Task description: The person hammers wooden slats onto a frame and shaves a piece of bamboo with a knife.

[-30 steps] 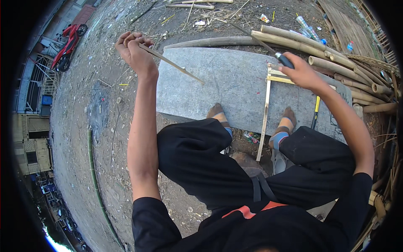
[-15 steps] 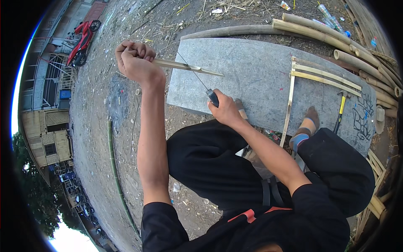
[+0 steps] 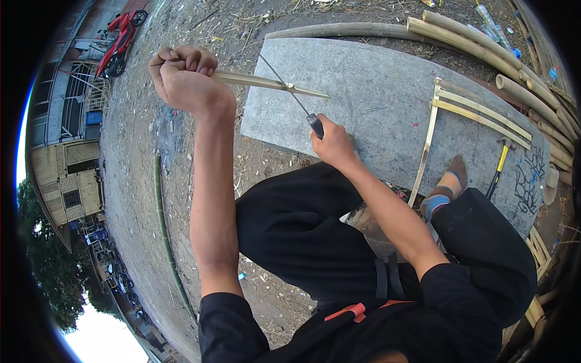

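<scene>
My left hand [image 3: 190,78] is closed around one end of a pale bamboo strip [image 3: 257,81], which reaches rightward over the left end of a grey slab [image 3: 363,72]. In my right hand [image 3: 336,142] is the black handle of a long, thin-bladed knife [image 3: 299,103]. Its blade slants up and left, crossing the strip near a raised notch or shaving. At the slab's right part lies a bamboo frame [image 3: 436,112], with several slats joined to a longer strip. A hammer [image 3: 500,163] with a yellow and black handle rests beyond my foot.
Bamboo poles [image 3: 472,51] are stacked along the slab's far right side. Another pole [image 3: 339,30] lies behind the slab. A green pole [image 3: 164,236] stretches over the ground at left. A red motorcycle [image 3: 121,42] stands at the far left.
My left hand and the strip's held end have moved slightly left and up. The right hand with the knife has shifted a little right and up. The whole view has also shifted slightly.
</scene>
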A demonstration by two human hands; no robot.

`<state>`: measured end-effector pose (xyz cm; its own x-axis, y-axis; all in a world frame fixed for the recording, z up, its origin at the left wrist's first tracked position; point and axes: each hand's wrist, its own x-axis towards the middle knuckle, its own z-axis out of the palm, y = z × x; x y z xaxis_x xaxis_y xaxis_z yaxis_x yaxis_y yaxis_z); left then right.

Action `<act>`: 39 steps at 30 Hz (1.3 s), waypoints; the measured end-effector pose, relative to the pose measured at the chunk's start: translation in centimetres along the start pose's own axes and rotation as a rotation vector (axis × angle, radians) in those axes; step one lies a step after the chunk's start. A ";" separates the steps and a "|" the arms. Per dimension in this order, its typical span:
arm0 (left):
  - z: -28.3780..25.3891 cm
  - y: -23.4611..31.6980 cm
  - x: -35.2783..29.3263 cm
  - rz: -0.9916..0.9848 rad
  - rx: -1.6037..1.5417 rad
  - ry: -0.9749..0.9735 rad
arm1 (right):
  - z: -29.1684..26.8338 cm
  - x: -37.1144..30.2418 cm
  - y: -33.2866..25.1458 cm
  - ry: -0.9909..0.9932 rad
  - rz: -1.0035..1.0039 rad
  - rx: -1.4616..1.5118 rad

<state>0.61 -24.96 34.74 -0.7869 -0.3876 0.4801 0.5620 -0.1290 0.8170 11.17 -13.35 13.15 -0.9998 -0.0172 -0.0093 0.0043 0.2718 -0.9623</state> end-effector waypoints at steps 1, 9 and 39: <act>-0.2 -0.1 0.2 0.003 -0.012 -0.015 | -0.4 0.1 -0.3 -0.001 0.033 -0.049; 0.2 0.1 -0.5 0.004 0.016 0.012 | -0.8 0.6 -5.3 -0.082 -0.018 0.162; -1.2 0.2 0.2 0.009 0.028 0.031 | 0.5 0.1 -7.1 0.092 -0.170 0.214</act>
<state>0.85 -26.19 34.65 -0.7735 -0.4167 0.4776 0.5611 -0.0998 0.8217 11.01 -15.78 19.86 -0.9840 0.0444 0.1727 -0.1697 0.0635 -0.9834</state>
